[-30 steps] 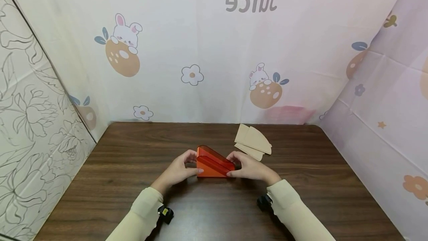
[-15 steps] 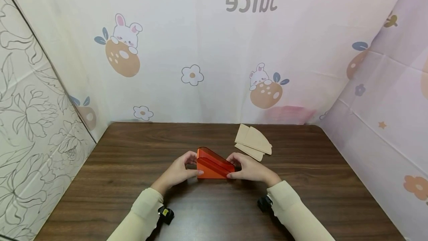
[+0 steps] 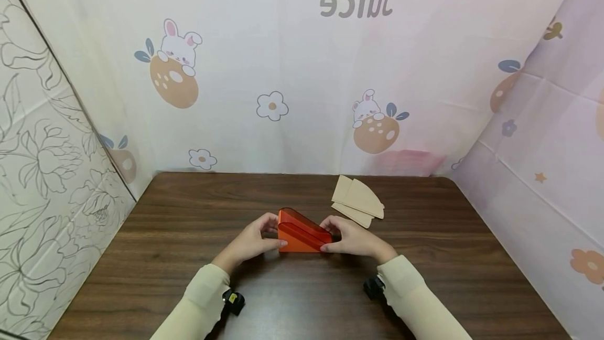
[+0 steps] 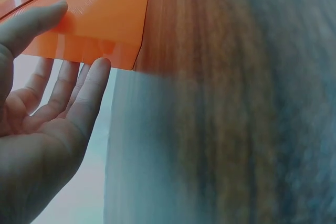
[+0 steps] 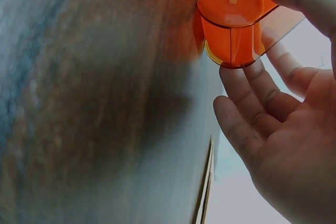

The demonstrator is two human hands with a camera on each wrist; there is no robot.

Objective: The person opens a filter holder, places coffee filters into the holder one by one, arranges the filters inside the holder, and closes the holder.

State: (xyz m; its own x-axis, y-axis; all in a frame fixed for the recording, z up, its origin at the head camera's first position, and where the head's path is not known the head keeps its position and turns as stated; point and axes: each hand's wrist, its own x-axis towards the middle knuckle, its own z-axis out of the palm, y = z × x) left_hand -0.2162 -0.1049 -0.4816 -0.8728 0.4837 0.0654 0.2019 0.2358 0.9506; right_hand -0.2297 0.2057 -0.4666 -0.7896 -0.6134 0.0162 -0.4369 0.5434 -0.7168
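Near the middle of the table stands an orange see-through plastic coffee filter holder (image 3: 302,240), tall at its left end and sloping down to the right. My left hand (image 3: 254,238) holds the tall end, thumb on the front face and fingers at the edge and behind. At the low, rounded end my right hand (image 3: 353,236) pinches it, thumb in front. In the left wrist view the thumb (image 4: 39,22) presses the orange wall. The right wrist view shows fingertips touching the holder's rounded end (image 5: 231,11). Part of its back is hidden.
Several beige, fan-shaped paper coffee filters (image 3: 358,201) lie overlapping behind my right hand. The brown wood-grain table (image 3: 198,198) ends at a printed curtain (image 3: 283,67) at the back. More curtains hang at both sides.
The holder and both hands have shifted very slightly towards me since the first frame. Both hands keep the same hold, and the papers have not moved.
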